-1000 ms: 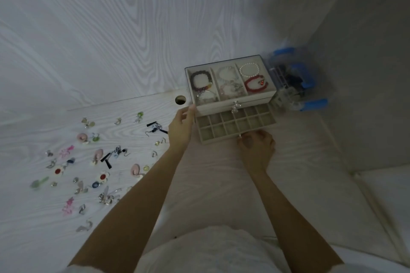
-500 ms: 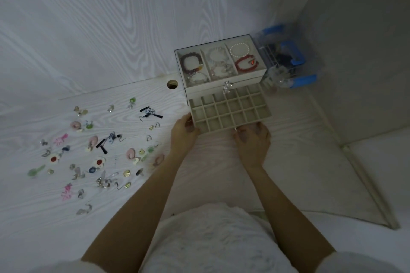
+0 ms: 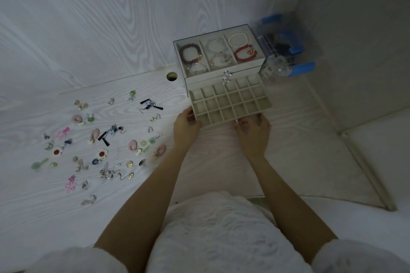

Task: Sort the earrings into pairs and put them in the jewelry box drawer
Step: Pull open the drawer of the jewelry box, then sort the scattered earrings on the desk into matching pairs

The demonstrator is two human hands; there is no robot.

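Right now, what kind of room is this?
Probably a bedroom or dressing corner at home. A jewelry box with bracelets sits on a white wood desk against the wall, and earrings lie scattered beside it.

Both bare forearms reach up from the bottom of the frame toward its centre, converging slightly. The left hand (image 3: 186,127) sits just left of centre, fingers curled and thumb forward, gripping. The right hand (image 3: 253,133) lies just right of centre, back upward, fingers bent forward in a pinch.
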